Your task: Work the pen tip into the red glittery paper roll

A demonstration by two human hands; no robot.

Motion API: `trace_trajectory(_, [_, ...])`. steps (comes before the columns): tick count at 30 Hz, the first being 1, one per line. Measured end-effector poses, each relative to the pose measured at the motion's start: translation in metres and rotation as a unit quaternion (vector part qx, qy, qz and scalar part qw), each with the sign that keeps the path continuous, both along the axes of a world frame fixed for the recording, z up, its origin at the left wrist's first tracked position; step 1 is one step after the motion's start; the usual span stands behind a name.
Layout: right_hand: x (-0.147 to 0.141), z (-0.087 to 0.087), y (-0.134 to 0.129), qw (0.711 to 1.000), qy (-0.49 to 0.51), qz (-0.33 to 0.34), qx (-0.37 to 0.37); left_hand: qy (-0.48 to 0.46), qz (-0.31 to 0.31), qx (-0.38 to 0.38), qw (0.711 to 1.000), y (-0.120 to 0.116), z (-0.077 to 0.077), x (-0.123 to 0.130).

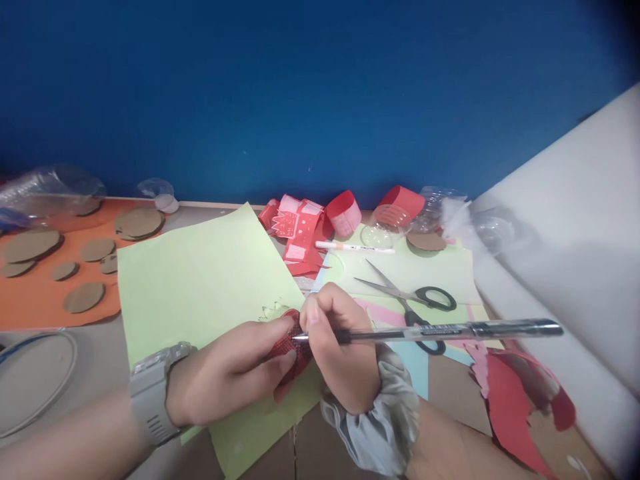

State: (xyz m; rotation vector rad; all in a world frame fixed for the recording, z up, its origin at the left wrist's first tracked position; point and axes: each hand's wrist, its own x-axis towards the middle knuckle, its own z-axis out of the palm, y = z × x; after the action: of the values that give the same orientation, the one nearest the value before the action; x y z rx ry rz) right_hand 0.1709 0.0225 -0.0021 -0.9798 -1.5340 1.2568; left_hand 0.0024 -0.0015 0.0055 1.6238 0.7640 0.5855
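Observation:
My left hand (235, 373), with a grey watch on the wrist, is closed on a small curved piece of red paper (296, 363) covered in a fine dark pattern. My right hand (343, 347) grips a clear-barrelled black pen (440, 331), which lies nearly level with its tip pointing left over the red piece. The right thumb and fingertips are close to the upper edge of that piece; whether they touch it, I cannot tell. Beneath both hands lies light green paper (195, 280) with a jagged pen line drawn beside the left fingertips.
Black-handled scissors (415, 300) lie partly open on paper sheets at right. Behind them are a white marker (355, 247), red paper rings (344, 213) and clear plastic pieces (385, 227). Cardboard discs (85, 297) rest on orange paper (30, 313) at left. Red scraps (510, 400) lie at lower right.

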Motion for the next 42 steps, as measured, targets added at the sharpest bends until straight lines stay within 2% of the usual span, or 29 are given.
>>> trace_trajectory(6, [-0.0013,-0.0025,-0.0001,1.000,0.010,0.012,-0.023,-0.005,-0.018,0.011,1.000,0.0018,-0.0011,-0.0015])
trace_trajectory(17, [-0.0008,-0.0010,0.0009,1.000,0.003,0.015,-0.007,0.003,-0.016,0.008,1.000,0.0026,-0.0010,-0.0009])
trace_trajectory(42, [-0.0027,0.0014,0.0021,0.999,0.014,0.019,-0.044,0.020,-0.011,0.002,1.000,0.0013,-0.0023,-0.0009])
